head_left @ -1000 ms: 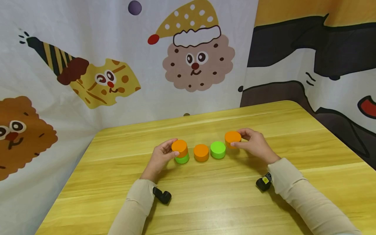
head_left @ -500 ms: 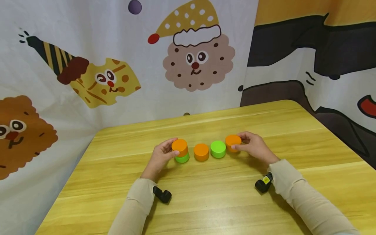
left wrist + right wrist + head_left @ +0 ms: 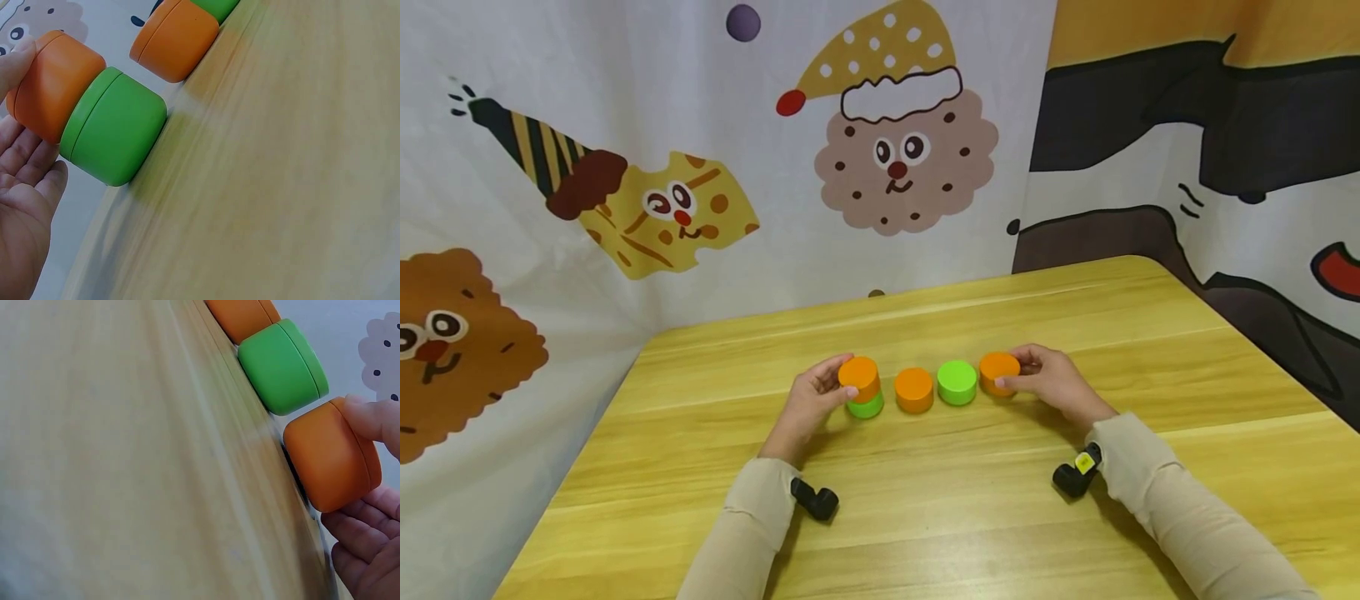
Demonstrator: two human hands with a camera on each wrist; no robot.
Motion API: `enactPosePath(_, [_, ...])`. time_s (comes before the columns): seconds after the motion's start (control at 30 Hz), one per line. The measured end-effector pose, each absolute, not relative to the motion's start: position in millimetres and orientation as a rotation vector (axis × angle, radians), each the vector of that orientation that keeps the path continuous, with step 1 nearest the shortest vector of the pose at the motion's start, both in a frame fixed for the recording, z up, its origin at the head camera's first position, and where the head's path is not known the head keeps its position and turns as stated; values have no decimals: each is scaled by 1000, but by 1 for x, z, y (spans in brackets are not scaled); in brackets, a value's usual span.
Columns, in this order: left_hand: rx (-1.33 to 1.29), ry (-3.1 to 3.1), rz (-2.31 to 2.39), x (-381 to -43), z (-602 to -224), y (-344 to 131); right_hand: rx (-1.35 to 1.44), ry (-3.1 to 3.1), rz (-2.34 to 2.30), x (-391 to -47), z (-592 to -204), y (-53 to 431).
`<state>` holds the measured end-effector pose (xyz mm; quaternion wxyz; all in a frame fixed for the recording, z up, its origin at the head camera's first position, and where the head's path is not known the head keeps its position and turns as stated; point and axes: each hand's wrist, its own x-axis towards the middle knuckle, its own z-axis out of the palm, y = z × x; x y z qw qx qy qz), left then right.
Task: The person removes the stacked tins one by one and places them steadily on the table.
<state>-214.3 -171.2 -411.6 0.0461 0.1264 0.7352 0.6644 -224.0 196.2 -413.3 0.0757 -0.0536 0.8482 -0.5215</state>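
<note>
My left hand pinches a small round orange lidded jar between thumb and fingers. That jar sits on top of a green lidded jar, offset a little to one side in the left wrist view. To the right, a second orange jar and another green jar stand upright in a row on the table. At the row's right end, my right hand grips a third orange jar by its sides, thumb near the lid. A thin dark shadow shows along its base.
The wooden table runs under everything, its back edge near a white cloth printed with cartoon figures. A black wrist camera is on the left sleeve, another camera on the right.
My right hand has lowered the orange jar and brought it slightly right, level with the row beside the green jar. My left hand and its stacked jars have stayed put.
</note>
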Motion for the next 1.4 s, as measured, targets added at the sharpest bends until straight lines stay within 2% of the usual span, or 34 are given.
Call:
enactPosePath(0.5, [408, 2215, 2033, -214, -415, -173, -185, 2462, -1617, -223, -412, 194])
enactPosePath(0.7, [422, 2215, 2001, -215, -415, -179, -195, 2564, -1693, -227, -400, 183])
enactPosePath(1.03, [485, 2260, 1781, -218, -416, -179, -520, 2555, -1694, -231, -369, 126])
enactPosePath(1.23, [486, 2301, 1737, -219, -420, -178, -775, 2608, -1401, -230, -363, 86])
enactPosePath(1.4, [481, 2315, 1725, -215, -415, -178, -860, 2613, -1228, -234, -364, 60])
